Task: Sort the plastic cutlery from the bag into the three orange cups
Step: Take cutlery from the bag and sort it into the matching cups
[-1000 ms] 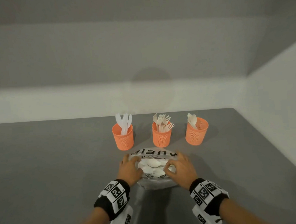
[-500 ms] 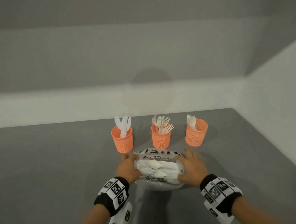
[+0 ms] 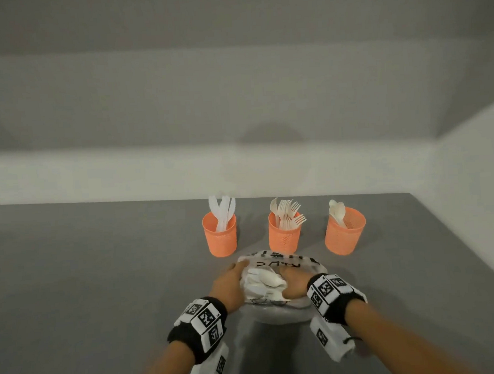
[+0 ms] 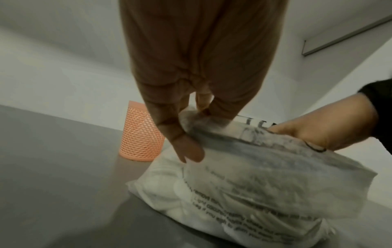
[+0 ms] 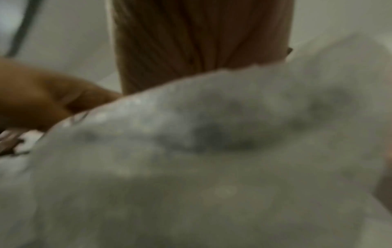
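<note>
Compared with half a second ago, the right hand (image 3: 295, 284) has left the outer right edge of the bag (image 3: 286, 310) and now reaches into its mouth among the white cutlery (image 3: 266, 280), fingers hidden, so their closure cannot be told; likely another piece is being fished out. The left hand (image 3: 231, 285) pinches the bag's rim at 9 o'clock. The crinkled, translucent, black-printed bag lies at 6 o'clock of the middle cup (image 3: 284, 236).

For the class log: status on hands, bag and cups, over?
Left hand holds bag open; right hand inside, fingers hidden. Three cups part-filled. Nothing in the way.
</note>
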### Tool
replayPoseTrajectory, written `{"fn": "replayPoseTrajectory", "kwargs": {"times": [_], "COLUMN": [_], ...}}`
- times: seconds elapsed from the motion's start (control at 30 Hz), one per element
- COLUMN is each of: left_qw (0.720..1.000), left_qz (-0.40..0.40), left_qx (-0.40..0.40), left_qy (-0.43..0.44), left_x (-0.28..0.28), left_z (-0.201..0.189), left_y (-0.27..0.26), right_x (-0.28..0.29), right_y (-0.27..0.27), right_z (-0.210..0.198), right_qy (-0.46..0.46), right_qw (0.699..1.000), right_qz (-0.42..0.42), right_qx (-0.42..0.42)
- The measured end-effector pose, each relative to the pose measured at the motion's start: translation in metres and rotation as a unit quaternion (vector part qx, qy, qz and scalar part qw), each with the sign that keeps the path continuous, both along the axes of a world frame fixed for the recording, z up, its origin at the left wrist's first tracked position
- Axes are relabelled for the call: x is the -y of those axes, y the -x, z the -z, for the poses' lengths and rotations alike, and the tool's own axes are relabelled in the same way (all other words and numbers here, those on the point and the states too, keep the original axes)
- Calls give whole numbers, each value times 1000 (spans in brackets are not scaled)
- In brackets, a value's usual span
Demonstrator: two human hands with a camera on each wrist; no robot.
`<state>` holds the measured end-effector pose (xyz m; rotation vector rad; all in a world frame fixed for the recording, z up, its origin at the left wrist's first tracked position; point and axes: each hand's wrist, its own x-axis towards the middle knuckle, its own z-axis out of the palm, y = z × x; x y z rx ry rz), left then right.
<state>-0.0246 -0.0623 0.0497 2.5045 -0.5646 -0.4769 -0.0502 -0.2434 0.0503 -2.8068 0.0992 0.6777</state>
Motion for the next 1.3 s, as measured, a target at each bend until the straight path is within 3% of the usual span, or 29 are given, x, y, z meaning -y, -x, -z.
{"fn": "replayPoseTrajectory", "kwargs": {"times": [0.1,0.23,0.53,0.73,0.9,1.03,1.3], "left_qw": [1000,998,998,998,992,990,988], "left_qz": [3,-21,13,-8,0,-34,-54], "left_qx": [-3,-7,-3,-37,-113,-108,-86], "left_qy": [19,62,56,57,49,81,113], "left_x": [-1,-6,2,0,4,2,0], "left_z": [-1,-2,-5,-5,-7,-8,-6], "left_y": [-1,-6,-4,-5,-5,-8,-6], "right_x": [5,2,2,15,5,3,11], "right_y": [-3,-3,6,7,7,7,11], "right_z": [-3,3,12,14,20,17,20], "right_qy": [-25,-16,-104,-109,-162,-168,-171], "right_qw": [998,999,992,991,986,983,982], "right_qz": [20,9,55,58,45,59,55], "right_qx": [-53,-48,-43,-58,20,45,-55]}}
